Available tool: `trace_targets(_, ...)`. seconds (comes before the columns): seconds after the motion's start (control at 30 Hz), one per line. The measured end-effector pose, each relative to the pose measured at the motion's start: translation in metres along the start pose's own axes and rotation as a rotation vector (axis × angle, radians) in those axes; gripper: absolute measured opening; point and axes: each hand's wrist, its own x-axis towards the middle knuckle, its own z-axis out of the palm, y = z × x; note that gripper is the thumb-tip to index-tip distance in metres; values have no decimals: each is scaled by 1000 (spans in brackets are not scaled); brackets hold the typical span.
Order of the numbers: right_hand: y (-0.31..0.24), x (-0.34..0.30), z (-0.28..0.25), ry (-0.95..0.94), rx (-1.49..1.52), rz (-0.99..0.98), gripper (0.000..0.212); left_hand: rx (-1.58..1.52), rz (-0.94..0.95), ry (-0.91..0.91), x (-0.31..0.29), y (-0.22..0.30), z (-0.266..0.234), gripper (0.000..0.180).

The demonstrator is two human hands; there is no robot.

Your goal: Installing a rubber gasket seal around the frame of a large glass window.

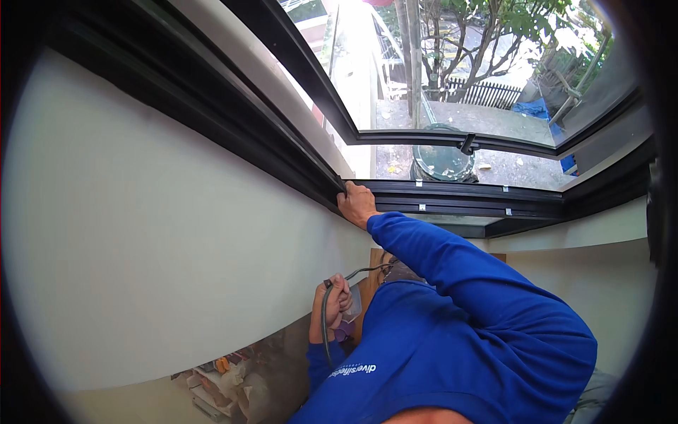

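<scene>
The right hand [357, 203] is at the lower left corner of the black window frame [452, 192], its fingers bent over the edge; I cannot tell whether they pinch anything there. The blue sleeve [480, 272] of that arm crosses in front of the body. Lower down, beside the white wall [176, 226], the left hand [335, 302] is closed, its fingers curled in around a dark cord [325, 318] at the thumb. The cord loops down past the hand at one end and runs right, toward a strip of wood [371, 286], at the other. Something clear and something purple [343, 331] show just beside that hand, partly hidden by it.

Four small metal clips [421, 208] sit along the frame's bottom tracks, two on each. Above them, the sash [402, 134] is tilted away, with a handle [467, 144] on its lower rail. Outside are a round green drum [443, 161], a tree [487, 42], a fence [487, 92] and a blue tarp [531, 108].
</scene>
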Motion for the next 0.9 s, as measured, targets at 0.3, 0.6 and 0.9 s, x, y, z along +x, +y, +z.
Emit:
trace_targets(0.3,13,11,5,78,-37,-138,22,-6,-17,22,16,-7,2,39)
trace_targets(0.6,-9,-7,-23,-75,182,-357,30,-69,81,239,28,-14,7,38)
trace_targets(0.9,-28,-125,-192,-512,365,-172,30,466,590,303,57,40,60,61)
